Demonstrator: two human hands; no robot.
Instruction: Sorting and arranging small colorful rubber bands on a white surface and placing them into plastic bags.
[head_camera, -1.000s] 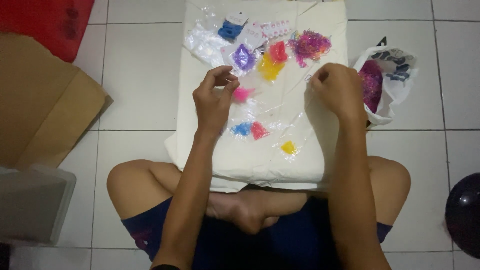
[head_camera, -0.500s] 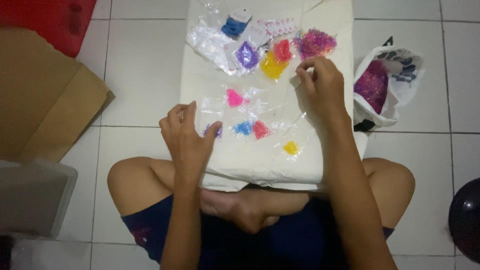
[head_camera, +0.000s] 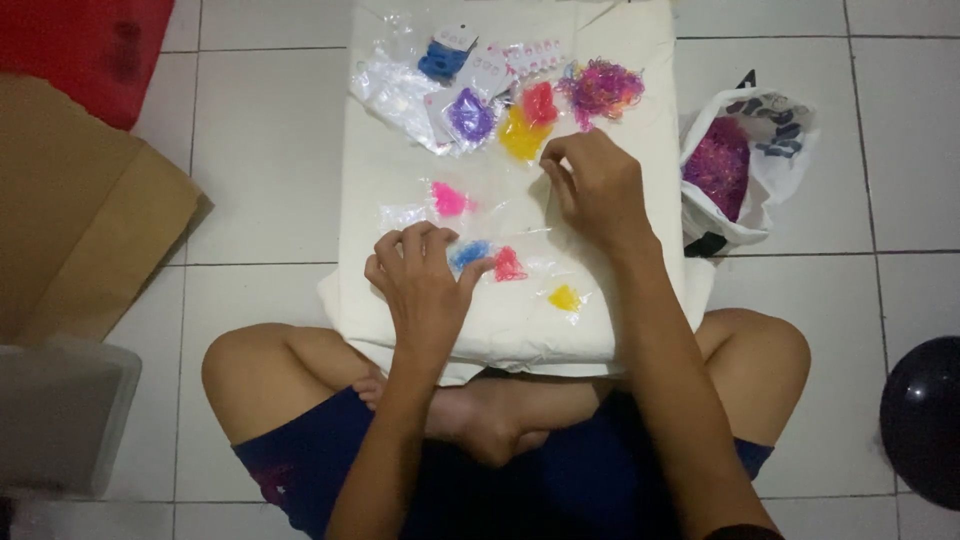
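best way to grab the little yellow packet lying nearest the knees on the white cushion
Pinch the clear plastic edge of the yellow packet, coming from above. It lies flat and alone on the white cushion, right of the red packet, so there is no side to grip.

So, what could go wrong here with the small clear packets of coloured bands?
1. The left hand rests by the blue band packet and the red one; a sweep may scatter these light packets.
2. The yellow packet lies near the front edge of the cream cushion and might slide off.
3. The right hand reaches near the loose pile of pink-purple bands, which could mix into the sorted colours.
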